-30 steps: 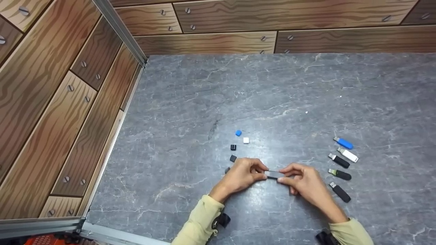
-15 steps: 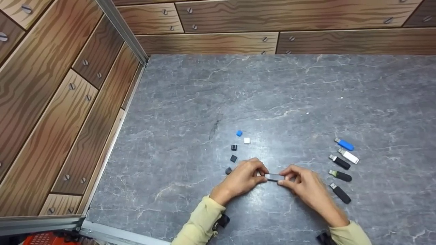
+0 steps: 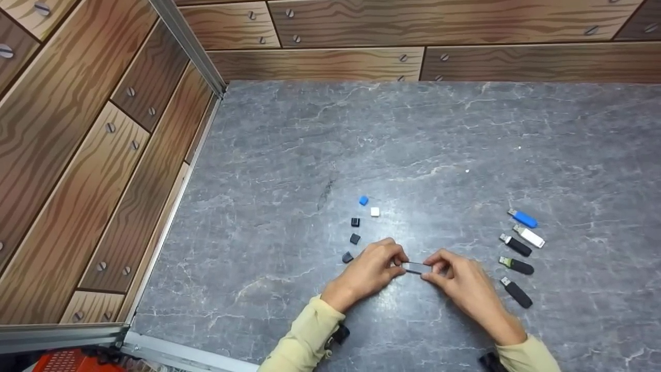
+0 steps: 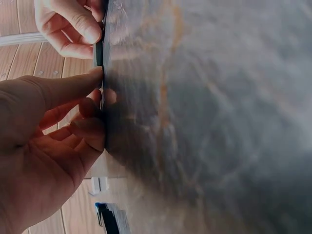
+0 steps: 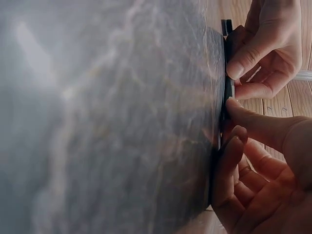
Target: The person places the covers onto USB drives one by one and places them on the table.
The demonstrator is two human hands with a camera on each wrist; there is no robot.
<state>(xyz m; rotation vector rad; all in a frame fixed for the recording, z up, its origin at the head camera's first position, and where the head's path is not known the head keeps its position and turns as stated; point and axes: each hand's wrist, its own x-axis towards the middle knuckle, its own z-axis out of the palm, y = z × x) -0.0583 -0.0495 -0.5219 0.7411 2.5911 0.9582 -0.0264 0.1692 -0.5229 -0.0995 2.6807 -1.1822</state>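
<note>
Both hands meet low over the grey tabletop, holding a small dark, flat USB stick [image 3: 415, 268] with a shiny upper face. At its left end the thumb and fingertips of my left hand [image 3: 369, 271] pinch it; at its right end my right hand [image 3: 462, 278] does likewise. Each hand covers its end of the stick. In the left wrist view the stick [image 4: 98, 54] shows as a thin dark edge close on the tabletop. Just left of my left hand lie a blue cap [image 3: 363, 200], a white cap [image 3: 375, 212] and several black caps [image 3: 355, 222].
Right of my right hand, uncapped USB sticks lie in a column: a blue one [image 3: 525, 219], a white one [image 3: 531, 237] and several black ones [image 3: 518, 293]. Wood-patterned panels [image 3: 310, 64] border the table at the back and left. An orange-red basket [image 3: 72, 360] shows at bottom left.
Both hands have shifted slightly toward the person with the stick, uncovering more of the nearest black cap. Their pinch on it stays the same. Caps and loose sticks lie where they were.
</note>
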